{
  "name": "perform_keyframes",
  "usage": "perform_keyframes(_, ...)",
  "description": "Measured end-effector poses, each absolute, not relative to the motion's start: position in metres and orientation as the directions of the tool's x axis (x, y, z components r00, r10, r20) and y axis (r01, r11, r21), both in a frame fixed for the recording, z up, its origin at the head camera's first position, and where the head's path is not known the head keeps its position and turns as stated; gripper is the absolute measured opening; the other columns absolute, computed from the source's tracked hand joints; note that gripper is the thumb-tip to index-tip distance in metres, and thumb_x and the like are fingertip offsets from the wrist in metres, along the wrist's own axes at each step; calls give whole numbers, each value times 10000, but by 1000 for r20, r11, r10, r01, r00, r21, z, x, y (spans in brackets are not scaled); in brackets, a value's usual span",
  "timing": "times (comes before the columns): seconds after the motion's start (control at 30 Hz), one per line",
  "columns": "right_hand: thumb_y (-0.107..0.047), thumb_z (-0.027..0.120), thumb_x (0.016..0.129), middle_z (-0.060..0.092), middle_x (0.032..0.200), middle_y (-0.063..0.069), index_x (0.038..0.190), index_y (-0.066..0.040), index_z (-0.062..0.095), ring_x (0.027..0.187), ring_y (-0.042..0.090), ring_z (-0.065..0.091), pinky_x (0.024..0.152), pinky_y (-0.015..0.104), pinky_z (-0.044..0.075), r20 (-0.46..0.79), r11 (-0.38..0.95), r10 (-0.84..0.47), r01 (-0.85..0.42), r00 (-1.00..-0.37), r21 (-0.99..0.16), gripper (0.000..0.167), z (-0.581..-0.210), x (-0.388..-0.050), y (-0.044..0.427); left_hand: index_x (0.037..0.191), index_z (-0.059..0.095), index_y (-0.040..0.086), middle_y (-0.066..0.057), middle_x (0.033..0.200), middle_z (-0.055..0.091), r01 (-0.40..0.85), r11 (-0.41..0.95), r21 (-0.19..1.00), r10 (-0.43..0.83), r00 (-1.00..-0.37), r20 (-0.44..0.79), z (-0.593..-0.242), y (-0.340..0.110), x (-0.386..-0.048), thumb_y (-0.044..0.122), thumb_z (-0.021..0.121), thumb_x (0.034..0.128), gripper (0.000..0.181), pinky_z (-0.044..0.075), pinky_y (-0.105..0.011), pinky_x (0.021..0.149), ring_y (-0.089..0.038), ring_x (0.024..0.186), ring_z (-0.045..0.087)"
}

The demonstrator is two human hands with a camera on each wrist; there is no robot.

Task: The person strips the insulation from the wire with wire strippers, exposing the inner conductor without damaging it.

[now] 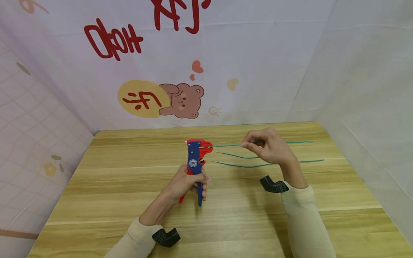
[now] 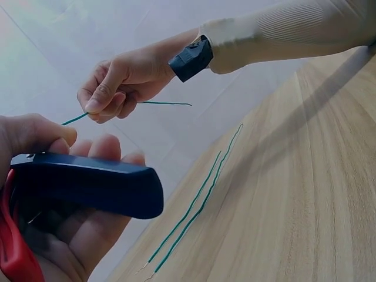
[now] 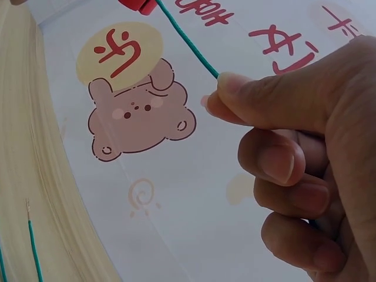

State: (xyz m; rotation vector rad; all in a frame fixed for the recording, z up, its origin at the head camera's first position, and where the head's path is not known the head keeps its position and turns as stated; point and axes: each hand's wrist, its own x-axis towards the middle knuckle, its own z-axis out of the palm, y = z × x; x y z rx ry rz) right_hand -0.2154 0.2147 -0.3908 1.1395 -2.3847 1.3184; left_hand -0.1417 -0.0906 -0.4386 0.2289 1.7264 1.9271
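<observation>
In the head view my left hand (image 1: 184, 182) grips a red and blue wire stripper (image 1: 193, 157) by its handles, its head turned up and to the right. My right hand (image 1: 269, 145) pinches a green wire (image 1: 227, 145) between thumb and forefinger. The wire's left end runs into the stripper's red jaws, and its other end sticks out past the hand to the right. From the right wrist, the pinched wire (image 3: 191, 44) leads up to the red jaws at the top edge. The left wrist view shows a dark blue handle (image 2: 88, 183) inside the left hand's fingers.
Two more green wires lie on the wooden table (image 1: 242, 218), a shorter-looking one (image 1: 237, 155) and a longer one (image 1: 248, 166), both with bare left ends. A white cloth wall (image 1: 264, 64) with a printed bear stands behind, and more white cloth (image 1: 364, 100) stands at the sides.
</observation>
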Motion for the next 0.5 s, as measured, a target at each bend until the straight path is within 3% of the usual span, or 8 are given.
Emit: perform_keyframes(0.5, 55, 734, 878, 579, 608, -116, 826, -194, 745, 468, -31, 291, 395, 176, 250, 496, 283, -554, -712, -669, -643, 255, -393, -218, 217, 928, 598, 75, -34, 705, 673, -295, -55, 954, 480, -846, -234, -439, -90, -141, 119, 642, 948, 65, 654, -474, 668, -197, 605, 726)
